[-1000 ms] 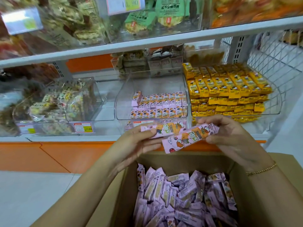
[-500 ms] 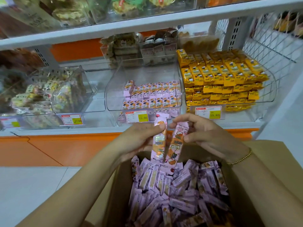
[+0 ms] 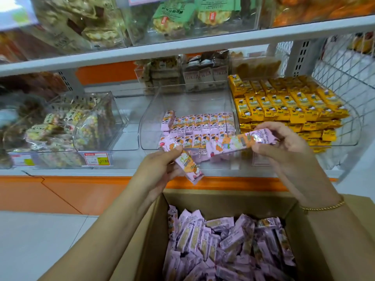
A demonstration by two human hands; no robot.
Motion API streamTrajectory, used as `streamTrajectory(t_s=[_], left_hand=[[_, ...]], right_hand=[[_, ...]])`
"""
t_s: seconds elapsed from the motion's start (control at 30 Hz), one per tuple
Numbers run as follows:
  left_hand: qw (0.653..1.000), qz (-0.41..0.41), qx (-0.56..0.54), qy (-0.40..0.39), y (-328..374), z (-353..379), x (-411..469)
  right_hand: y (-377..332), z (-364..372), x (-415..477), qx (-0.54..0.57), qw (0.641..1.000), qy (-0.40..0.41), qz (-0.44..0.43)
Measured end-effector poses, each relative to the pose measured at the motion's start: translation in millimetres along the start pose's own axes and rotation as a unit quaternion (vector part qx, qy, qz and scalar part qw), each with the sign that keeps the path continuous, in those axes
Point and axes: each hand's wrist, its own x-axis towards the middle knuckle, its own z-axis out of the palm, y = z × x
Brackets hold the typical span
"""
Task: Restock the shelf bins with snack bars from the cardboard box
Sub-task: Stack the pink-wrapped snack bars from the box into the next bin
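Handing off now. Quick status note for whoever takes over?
Hands: left hand grips a pink bar, tilted; right hand pinches a second bar, near level. Both are held before the middle bin.
The box below is heaped with loose bars.
Done: two rows line the bin's front part.
Left: place both held bars, then go on filling from the box.

One price reads clearly; the rest is blur.
A white price tag (image 3: 97, 159) with a red header, on the front edge of the lower shelf (image 3: 60, 172) left of its middle, shows "17.80" on a yellow patch; its finer print is illegible. The second tag (image 3: 21, 160), at the left end of that edge, is too blurred to read. Green packets (image 3: 213, 9) above the upper shelf (image 3: 182, 47) bear large dark characters, not legible. The print on the pink snack bars (image 3: 203, 123) is too small.
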Motion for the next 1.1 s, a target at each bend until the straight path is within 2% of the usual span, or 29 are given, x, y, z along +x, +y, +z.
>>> streamTrajectory(t_s=[0.1,0.27,0.43,0.5,0.57,0.63,0.7,0.77,0.83,0.87,0.93,0.97,1.03,1.1], left_hand=[[0.996,-0.04,-0.072,-0.032,4.9,0.2,2.0],[0.98,-0.037,-0.186,-0.057,9.8,4.9,1.3],[0.98,-0.001,-0.195,-0.045,16.2,-8.9,8.2],[0.982,0.019,-0.183,-0.04,17.2,-13.2,12.4],[0.985,0.037,-0.166,-0.032,18.0,-16.0,16.8],[0.988,0.055,-0.14,-0.022,20.2,-17.8,21.6],[0.987,0.077,-0.136,-0.028,26.1,-17.4,25.0],[0.984,0.099,-0.141,-0.038,34.3,-19.4,29.6],[0.987,0.135,-0.082,0.007,40.1,-26.3,36.4],[0.984,0.166,0.001,0.072,40.2,-33.3,41.4],[0.93,0.222,0.216,0.199,37.7,-48.8,48.8],[0.9,0.238,0.286,0.228,35.8,-54.3,49.7],[0.874,0.252,0.339,0.239,33.5,-61.2,50.3],[0.865,0.259,0.356,0.24,33.2,-66.9,52.9]], right_hand=[[17.0,23.9,3.2,0.004,0.999,0.048,0.0],[40.2,67.5,0.7,0.0,1.0,0.006,0.011],[38.6,82.8,8.4,-0.144,0.987,-0.031,-0.056],[35.6,90.8,10.9,-0.267,0.958,-0.065,-0.078],[34.5,99.6,17.1,-0.44,0.888,-0.085,-0.105],[33.2,110.7,26.6,-0.54,0.827,-0.091,-0.128],[33.5,121.7,38.5,-0.566,0.807,-0.093,-0.143],[33.9,128.8,55.7,-0.562,0.81,-0.088,-0.14],[31.7,131.3,82.3,-0.555,0.822,-0.069,-0.107],[30.9,130.7,99.9,-0.563,0.821,-0.058,-0.079],[31.0,128.8,138.4,-0.6,0.799,-0.044,-0.001],[33.5,128.5,156.9,-0.622,0.781,-0.051,0.036],[44.4,131.4,187.2,-0.656,0.746,-0.085,0.082],[59.2,137.3,207.8,-0.665,0.73,-0.116,0.103]])
